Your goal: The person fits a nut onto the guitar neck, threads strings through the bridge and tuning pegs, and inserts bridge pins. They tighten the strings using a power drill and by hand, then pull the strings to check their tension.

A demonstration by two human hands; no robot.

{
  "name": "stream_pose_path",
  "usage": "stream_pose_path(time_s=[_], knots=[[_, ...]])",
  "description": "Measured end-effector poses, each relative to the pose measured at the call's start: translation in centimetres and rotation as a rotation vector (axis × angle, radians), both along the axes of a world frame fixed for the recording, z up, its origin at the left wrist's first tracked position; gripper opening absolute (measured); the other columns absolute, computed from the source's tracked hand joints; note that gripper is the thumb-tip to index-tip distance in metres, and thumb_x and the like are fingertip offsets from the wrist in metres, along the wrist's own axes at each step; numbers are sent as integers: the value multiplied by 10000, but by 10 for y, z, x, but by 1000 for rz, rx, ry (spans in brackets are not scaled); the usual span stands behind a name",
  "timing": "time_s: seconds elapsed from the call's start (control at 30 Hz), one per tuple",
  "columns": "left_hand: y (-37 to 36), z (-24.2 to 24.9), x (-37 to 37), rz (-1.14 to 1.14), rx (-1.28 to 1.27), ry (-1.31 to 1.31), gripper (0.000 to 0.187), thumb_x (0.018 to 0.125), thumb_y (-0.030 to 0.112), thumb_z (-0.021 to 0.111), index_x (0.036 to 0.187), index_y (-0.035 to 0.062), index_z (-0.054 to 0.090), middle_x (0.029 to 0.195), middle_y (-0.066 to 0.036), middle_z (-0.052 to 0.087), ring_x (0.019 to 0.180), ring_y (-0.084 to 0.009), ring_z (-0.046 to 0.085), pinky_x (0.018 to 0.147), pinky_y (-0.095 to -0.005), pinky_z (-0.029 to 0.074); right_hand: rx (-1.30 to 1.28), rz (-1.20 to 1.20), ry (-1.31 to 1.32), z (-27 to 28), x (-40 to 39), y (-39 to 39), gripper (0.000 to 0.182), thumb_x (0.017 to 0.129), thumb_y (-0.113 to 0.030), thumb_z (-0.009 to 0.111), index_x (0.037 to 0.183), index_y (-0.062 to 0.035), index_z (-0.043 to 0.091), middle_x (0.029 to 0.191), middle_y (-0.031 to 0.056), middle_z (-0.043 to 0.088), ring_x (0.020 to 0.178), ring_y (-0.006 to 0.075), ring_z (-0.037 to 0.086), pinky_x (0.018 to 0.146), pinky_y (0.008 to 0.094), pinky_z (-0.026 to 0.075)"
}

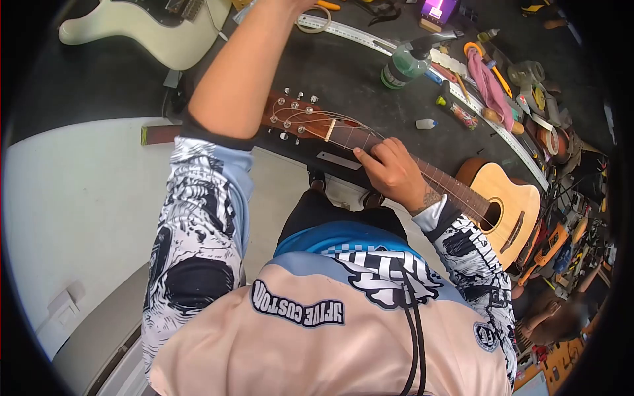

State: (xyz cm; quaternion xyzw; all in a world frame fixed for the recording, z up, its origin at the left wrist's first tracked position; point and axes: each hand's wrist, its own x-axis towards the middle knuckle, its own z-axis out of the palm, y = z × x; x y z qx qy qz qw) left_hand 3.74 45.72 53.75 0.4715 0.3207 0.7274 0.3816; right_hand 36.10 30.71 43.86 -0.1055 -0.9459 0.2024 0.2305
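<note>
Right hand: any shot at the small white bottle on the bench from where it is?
Likely yes. The right hand is at the guitar neck; the small white bottle lies just beyond, with bare bench between and nothing visible blocking. It would need to leave the neck.

At the frame's lower middle I can read "FIVE CUSTOM", upside down, on the sweatshirt [264,363] patch [297,305]; its first character and the round badge [487,336] lettering stay unclear to me.

Left hand out of frame, top. Cream-white electric guitar body [162,41] cropped there. Right hand [394,173] hides part of brown wooden fretboard [456,189].
</note>
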Motion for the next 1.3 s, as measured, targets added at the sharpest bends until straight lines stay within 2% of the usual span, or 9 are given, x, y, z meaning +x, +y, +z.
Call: stream_pose_path(time_s=[0.2,0.23,0.5,0.53,0.6,0.7,0.83,0.93,1.3], knots=[[-66,42,-25,-81,-46,-374,315,941,-66,658,1233,46,620,1096,-98,670,999,-233,673,887,-383,573,-2,16,61,6,-5,2,401,742,44,738,1135,-33,711,795,74,518,729,262,534,700,388,467],[-69,42,-34,-129,-78,-376,258,985,98,707,1217,18,625,1004,-93,674,947,-204,672,861,-353,572,-1,17,57,7,-5,2,403,741,44,739,1135,-35,711,795,74,518,730,263,535,700,388,468],[-141,71,-52,94,39,-112,388,988,326,718,1210,32,599,864,-88,634,851,-252,640,832,-391,542,15,-4,17,9,-3,-2,373,753,7,712,1122,-44,728,829,77,536,794,268,574,775,396,491],[-156,74,-57,-24,6,-188,417,984,341,722,1266,68,580,871,-103,634,873,-276,635,852,-419,536,24,-3,10,10,-3,-1,371,753,5,713,1121,-46,728,828,76,536,791,268,574,771,396,490],[-189,75,-64,219,38,-182,731,884,299,767,1411,-54,405,1280,-201,530,1041,-265,545,1003,-413,429,34,-5,25,6,-3,-3,361,762,3,717,1119,-50,724,819,74,536,779,269,571,753,398,484],[-270,72,-29,350,-233,-96,640,937,329,599,1436,-39,440,1280,-157,573,895,-227,558,812,-354,479,34,8,48,0,-3,-3,355,773,4,715,1123,-54,723,816,74,540,781,269,571,747,396,480],[-392,11,42,517,-303,-206,676,832,200,572,1455,-25,441,1272,-231,605,737,-256,672,644,-339,554,21,19,62,-3,-1,-10,334,782,-1,711,1112,-52,724,821,81,549,784,277,578,745,399,481],[-469,-50,107,569,-428,-418,692,871,163,628,1499,-30,408,1250,-221,595,670,-221,656,606,-324,526,23,38,73,-1,-7,-12,298,807,-5,704,1101,-48,723,824,86,557,790,286,587,732,407,478],[-500,-160,198,535,-424,-691,610,928,154,640,1473,-22,429,1159,-207,624,604,-213,641,551,-312,511,11,48,125,-8,-7,-19,235,834,-31,764,1064,-71,740,782,86,551,726,279,578,670,406,483]])
